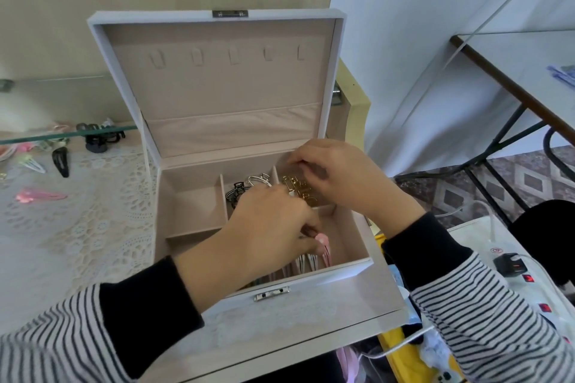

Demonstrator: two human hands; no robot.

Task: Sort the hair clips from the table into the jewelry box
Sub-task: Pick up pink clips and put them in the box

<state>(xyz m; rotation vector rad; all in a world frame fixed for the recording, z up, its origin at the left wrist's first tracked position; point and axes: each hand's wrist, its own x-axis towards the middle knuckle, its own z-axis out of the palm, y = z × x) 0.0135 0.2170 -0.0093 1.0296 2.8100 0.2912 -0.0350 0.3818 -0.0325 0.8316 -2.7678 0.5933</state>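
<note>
A white jewelry box [326, 298] stands open with its lid up. My left hand [264, 227] reaches into the box and pinches a pink snap clip [105, 258] over the long front compartment, where several striped and pink clips lie. My right hand [336, 174] hovers over the back right compartment, fingers curled above gold claw clips [298, 188]; I cannot make out anything held in it. The middle back compartment holds a black claw clip [235, 193] and a silver one [259, 180]. Several loose clips remain on the table at left: a pink one [39, 196], a black snap clip [61, 160].
A lace cloth [93, 227] covers the table. A black claw clip [99, 135] sits under a glass shelf [62, 134] at the left back. A power strip [529, 283] with a charger and white cables lies on the right. A second table [513, 71] stands at right.
</note>
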